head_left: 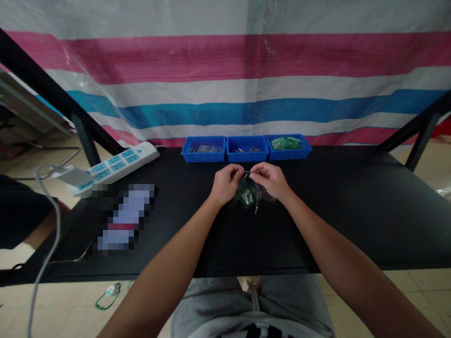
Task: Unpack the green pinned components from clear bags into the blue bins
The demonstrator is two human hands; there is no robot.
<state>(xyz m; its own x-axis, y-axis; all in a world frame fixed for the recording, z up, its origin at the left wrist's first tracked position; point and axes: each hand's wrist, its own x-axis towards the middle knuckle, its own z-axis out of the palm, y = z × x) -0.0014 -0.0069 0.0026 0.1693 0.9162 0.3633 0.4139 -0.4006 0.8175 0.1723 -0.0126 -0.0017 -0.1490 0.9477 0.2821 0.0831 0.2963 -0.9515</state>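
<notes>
Both my hands meet over the middle of the black table (352, 211). My left hand (225, 184) is closed, its fingertips pinching a small thin metal part. My right hand (269, 180) is closed too, pinching at the same spot, fingertip to fingertip with the left. Under and between the hands hangs a small green circuit board (245, 195) with pale components and thin wire leads sticking down; a bit of clear plastic lies beside it. Which hand bears the board I cannot tell.
Three blue bins stand in a row at the table's back: the left bin (203, 149) and the middle bin (247, 149) hold small metal parts, the right bin (289, 146) holds green boards. A white power strip (116, 165) lies at back left. A striped tarp hangs behind.
</notes>
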